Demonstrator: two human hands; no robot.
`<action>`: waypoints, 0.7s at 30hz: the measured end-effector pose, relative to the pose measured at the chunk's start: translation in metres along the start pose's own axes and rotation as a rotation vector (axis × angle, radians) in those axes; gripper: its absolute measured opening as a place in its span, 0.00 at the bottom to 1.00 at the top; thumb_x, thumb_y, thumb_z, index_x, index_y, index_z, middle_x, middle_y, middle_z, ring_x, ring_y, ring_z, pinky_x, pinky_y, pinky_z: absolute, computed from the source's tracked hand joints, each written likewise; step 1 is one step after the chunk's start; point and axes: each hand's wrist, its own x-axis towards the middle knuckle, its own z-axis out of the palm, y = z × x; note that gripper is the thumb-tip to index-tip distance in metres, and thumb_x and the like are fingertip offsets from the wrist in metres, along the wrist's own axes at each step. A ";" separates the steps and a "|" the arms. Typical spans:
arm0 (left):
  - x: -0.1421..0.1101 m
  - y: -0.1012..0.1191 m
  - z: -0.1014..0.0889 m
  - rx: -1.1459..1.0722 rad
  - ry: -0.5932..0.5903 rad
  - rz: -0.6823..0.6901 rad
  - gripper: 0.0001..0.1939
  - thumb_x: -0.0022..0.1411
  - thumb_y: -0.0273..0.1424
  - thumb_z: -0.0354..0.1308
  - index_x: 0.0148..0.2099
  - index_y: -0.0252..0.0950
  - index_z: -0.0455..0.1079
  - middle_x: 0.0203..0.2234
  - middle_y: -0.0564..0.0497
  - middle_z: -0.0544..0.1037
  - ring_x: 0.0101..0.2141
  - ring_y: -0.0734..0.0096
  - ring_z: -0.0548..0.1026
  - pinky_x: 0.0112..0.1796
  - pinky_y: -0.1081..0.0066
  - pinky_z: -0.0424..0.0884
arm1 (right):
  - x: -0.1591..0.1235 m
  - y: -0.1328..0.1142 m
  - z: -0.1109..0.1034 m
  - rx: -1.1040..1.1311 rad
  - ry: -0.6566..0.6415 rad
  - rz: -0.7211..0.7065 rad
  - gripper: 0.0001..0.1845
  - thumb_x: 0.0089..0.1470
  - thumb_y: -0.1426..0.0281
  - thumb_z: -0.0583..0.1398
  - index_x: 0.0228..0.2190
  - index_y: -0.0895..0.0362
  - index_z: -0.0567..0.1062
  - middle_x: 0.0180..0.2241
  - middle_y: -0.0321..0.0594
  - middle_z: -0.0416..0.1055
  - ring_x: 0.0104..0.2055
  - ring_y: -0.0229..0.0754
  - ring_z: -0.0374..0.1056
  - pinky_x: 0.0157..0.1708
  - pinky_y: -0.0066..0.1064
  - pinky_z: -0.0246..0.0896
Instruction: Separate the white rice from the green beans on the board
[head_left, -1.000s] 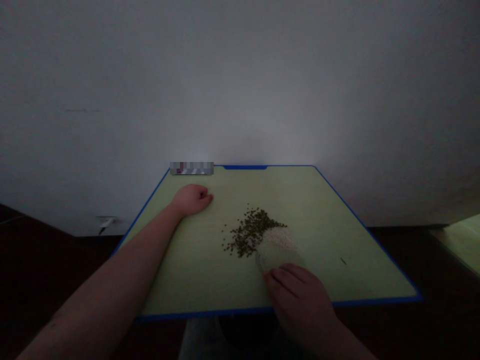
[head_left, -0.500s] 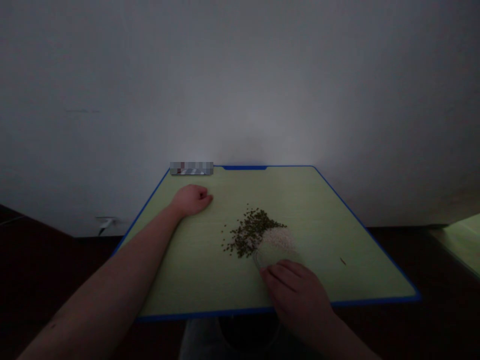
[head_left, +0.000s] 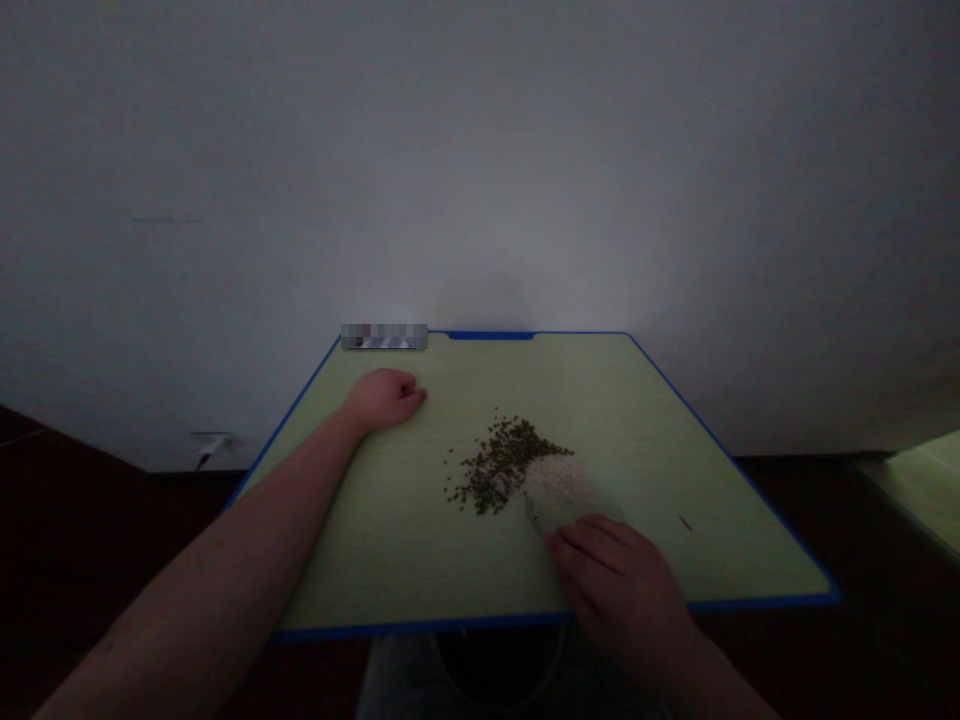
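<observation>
Since the earlier frame, your right hand [head_left: 619, 572] has shifted toward 3 o'clock on the board, and the clear plastic dish [head_left: 570, 512] under its fingers has gone with it, taking the white rice [head_left: 556, 482] along. Clock directions here are from the middle of the green cutting board [head_left: 637, 560], with its far edge at 12. Your right hand sits at about 5 o'clock, curved over the dish's near rim with the fingers touching it; you can't tell from this view whether it is actually gripping. The dish and rice lie at the centre, and the pale mound's edge meets the scatter of mung beans [head_left: 499, 465], which spreads toward 9 o'clock. It's too dim to tell whether the rice is inside the dish or only against it. Your left hand [head_left: 384, 398] rests at about 10 o'clock, loosely closed, holding nothing, well apart from the beans. One dark stray seed [head_left: 685, 523] lies alone toward 3 o'clock. The board has a blue rim [head_left: 489, 335] and sits against a pale wall [head_left: 480, 160]. A pixelated patch [head_left: 384, 337] covers its far corner at 11 o'clock.
</observation>
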 end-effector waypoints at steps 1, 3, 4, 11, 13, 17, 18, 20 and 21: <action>0.000 0.000 0.000 -0.001 -0.001 -0.001 0.19 0.60 0.46 0.48 0.23 0.40 0.58 0.18 0.51 0.65 0.23 0.68 0.62 0.27 0.66 0.51 | 0.000 0.001 -0.001 0.006 0.000 0.003 0.14 0.63 0.76 0.53 0.38 0.60 0.79 0.32 0.43 0.80 0.31 0.44 0.74 0.31 0.35 0.72; 0.000 -0.001 0.000 0.000 0.003 -0.001 0.19 0.59 0.46 0.48 0.23 0.40 0.58 0.18 0.51 0.65 0.23 0.68 0.62 0.27 0.66 0.51 | -0.001 0.003 -0.002 0.023 0.007 0.011 0.13 0.63 0.76 0.53 0.39 0.59 0.78 0.32 0.43 0.80 0.31 0.44 0.74 0.32 0.35 0.73; 0.000 -0.001 0.001 0.001 0.006 0.002 0.19 0.59 0.46 0.48 0.23 0.40 0.59 0.18 0.51 0.65 0.23 0.68 0.62 0.27 0.66 0.51 | -0.002 0.003 -0.002 0.032 0.012 0.017 0.12 0.62 0.76 0.54 0.39 0.59 0.78 0.32 0.43 0.80 0.32 0.44 0.74 0.32 0.35 0.73; 0.000 -0.001 0.002 0.007 0.004 -0.014 0.20 0.60 0.47 0.48 0.23 0.39 0.61 0.18 0.51 0.67 0.23 0.67 0.63 0.27 0.66 0.52 | 0.003 0.009 -0.001 0.084 0.019 0.039 0.12 0.62 0.76 0.54 0.39 0.59 0.78 0.33 0.44 0.80 0.33 0.44 0.75 0.33 0.36 0.75; 0.000 -0.001 0.001 0.008 -0.004 -0.015 0.20 0.60 0.47 0.48 0.23 0.39 0.62 0.19 0.50 0.68 0.23 0.67 0.63 0.27 0.66 0.52 | 0.005 0.010 -0.001 0.089 0.019 0.052 0.12 0.62 0.77 0.54 0.39 0.58 0.78 0.33 0.44 0.80 0.32 0.43 0.75 0.33 0.35 0.75; -0.001 0.000 0.000 0.018 -0.003 -0.013 0.20 0.60 0.46 0.48 0.24 0.39 0.64 0.20 0.50 0.70 0.24 0.67 0.65 0.27 0.66 0.52 | 0.006 0.012 -0.001 0.118 0.022 0.054 0.12 0.61 0.77 0.55 0.39 0.58 0.79 0.34 0.44 0.80 0.33 0.44 0.75 0.34 0.36 0.76; -0.001 0.000 0.000 0.018 -0.003 -0.012 0.20 0.60 0.47 0.48 0.24 0.39 0.64 0.20 0.50 0.70 0.24 0.67 0.65 0.27 0.66 0.52 | 0.006 0.012 -0.001 0.131 0.022 0.049 0.12 0.60 0.77 0.56 0.40 0.59 0.79 0.34 0.44 0.80 0.33 0.43 0.75 0.34 0.36 0.76; -0.001 0.000 0.001 0.015 -0.004 -0.018 0.20 0.60 0.47 0.48 0.24 0.39 0.65 0.20 0.50 0.70 0.24 0.66 0.65 0.27 0.66 0.53 | 0.005 0.012 -0.002 0.149 0.020 0.032 0.12 0.60 0.77 0.56 0.40 0.59 0.79 0.34 0.44 0.80 0.34 0.43 0.75 0.35 0.36 0.76; 0.000 0.000 0.001 0.016 -0.005 -0.022 0.20 0.60 0.47 0.48 0.24 0.39 0.65 0.20 0.50 0.70 0.24 0.66 0.65 0.27 0.66 0.53 | 0.005 0.012 -0.002 0.151 0.020 0.022 0.12 0.60 0.78 0.56 0.40 0.59 0.79 0.34 0.44 0.80 0.34 0.43 0.75 0.36 0.36 0.76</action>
